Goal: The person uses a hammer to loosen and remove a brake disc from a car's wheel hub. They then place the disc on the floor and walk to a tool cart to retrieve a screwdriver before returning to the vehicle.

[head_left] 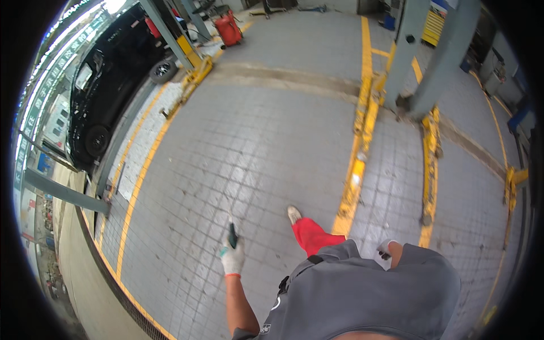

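Note:
In a white knit glove with an orange cuff, my left hand (pixel 232 258) is closed round the dark green handle of a screwdriver (pixel 233 235). Its thin shaft points away from me, above the tiled floor (pixel 187 187). My right hand (pixel 387 252), also in a pale glove, hangs beside my hip and is partly covered by my grey shirt. A dark patch shows at its fingers, and I cannot make out whether it is something held.
Yellow lift arms (pixel 357 175) lie along the floor to the right, by grey lift posts (pixel 405 51). Another yellow lift arm (pixel 195 85) is at the far left. A black car (pixel 116 73), a loose wheel (pixel 163 71) and a red wheeled machine (pixel 228 29) stand beyond.

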Tool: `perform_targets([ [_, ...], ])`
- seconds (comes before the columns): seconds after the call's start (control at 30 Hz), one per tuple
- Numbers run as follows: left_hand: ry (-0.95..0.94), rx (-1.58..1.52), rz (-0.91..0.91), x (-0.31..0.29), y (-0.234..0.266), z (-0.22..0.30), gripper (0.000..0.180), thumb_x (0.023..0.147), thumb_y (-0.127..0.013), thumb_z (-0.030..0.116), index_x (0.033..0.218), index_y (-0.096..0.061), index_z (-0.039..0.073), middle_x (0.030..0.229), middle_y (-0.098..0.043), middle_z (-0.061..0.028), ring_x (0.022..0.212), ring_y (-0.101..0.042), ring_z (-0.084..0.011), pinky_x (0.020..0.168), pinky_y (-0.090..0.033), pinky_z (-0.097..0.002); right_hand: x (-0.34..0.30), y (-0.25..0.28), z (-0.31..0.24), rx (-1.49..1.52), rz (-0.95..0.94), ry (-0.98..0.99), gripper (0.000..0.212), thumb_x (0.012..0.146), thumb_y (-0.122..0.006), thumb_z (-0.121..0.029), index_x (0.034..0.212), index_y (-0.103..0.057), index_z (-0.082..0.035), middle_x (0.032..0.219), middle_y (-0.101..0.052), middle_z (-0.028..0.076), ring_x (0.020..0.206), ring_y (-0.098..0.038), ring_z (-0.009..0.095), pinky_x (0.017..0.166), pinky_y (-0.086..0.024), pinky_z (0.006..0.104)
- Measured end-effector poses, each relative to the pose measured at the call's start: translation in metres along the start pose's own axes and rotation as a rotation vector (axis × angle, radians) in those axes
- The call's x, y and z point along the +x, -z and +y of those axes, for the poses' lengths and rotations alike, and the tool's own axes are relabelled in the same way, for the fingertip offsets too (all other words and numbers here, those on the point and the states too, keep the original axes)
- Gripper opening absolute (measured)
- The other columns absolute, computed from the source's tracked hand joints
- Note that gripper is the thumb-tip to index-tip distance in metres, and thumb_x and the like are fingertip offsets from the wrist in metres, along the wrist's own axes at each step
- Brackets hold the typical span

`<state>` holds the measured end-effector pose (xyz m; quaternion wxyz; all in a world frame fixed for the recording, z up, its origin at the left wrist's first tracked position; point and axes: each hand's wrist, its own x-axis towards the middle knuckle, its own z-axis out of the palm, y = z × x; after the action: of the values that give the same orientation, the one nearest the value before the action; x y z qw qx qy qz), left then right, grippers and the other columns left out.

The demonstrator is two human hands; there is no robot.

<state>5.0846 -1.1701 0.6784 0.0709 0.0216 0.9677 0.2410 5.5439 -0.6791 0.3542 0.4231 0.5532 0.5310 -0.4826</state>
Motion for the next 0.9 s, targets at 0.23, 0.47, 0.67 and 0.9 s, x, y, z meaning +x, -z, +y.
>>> perform_targets([
  [0.23, 0.506, 0.193, -0.62, 0.174, -0.07, -0.109, 0.052, 0.096, -0.068, 0.051, 0.118, -0.078, 0.004, 0.114, -0.079, -0.0273, 0.111, -0.076, -0.0442, 0.093, -0.059, -0.051, 0.005, 0.062, -0.556, -0.66, 0.221, 0.602, 0.04, 0.101, -0.063, -0.035, 0.126, -0.076, -0.006, 0.103, -0.08, 0.02, 0.084, -0.078, 0.03, 0.079, -0.063, 0.0462],
  [0.47, 0.596, 0.284, -0.675, 0.354, -0.1, -0.076, 0.056, 0.098, -0.064, 0.053, 0.12, -0.079, 0.005, 0.12, -0.078, -0.0275, 0.116, -0.075, -0.0428, 0.096, -0.059, -0.051, -0.138, 0.085, -1.055, -0.219, 0.113, 1.03, 0.06, 0.101, -0.062, -0.041, 0.148, -0.068, -0.005, 0.129, -0.078, 0.015, 0.109, -0.075, 0.025, 0.099, -0.059, 0.0405],
  [0.67, 0.504, 0.364, -0.657, 0.637, -0.101, -0.016, 0.059, 0.099, -0.06, 0.055, 0.122, -0.08, 0.005, 0.125, -0.077, -0.0277, 0.122, -0.074, -0.0417, 0.099, -0.058, -0.0509, -0.081, 0.11, -1.261, -0.422, 0.04, 0.914, 0.055, 0.101, -0.062, -0.038, 0.144, -0.07, -0.005, 0.103, -0.08, 0.011, 0.086, -0.074, 0.022, 0.079, -0.06, 0.042],
  [0.9, 0.484, 0.02, -0.445, 1.148, -0.09, 0.125, 0.059, 0.095, -0.067, 0.055, 0.111, -0.08, -0.001, 0.091, -0.082, -0.0199, 0.091, -0.081, -0.037, 0.081, -0.061, -0.0494, 0.042, 0.253, -1.292, -0.014, 0.071, 0.381, 0.036, 0.103, -0.062, -0.032, 0.104, -0.076, 0.001, 0.083, -0.073, 0.012, 0.066, -0.069, 0.026, 0.061, -0.058, 0.0443],
])
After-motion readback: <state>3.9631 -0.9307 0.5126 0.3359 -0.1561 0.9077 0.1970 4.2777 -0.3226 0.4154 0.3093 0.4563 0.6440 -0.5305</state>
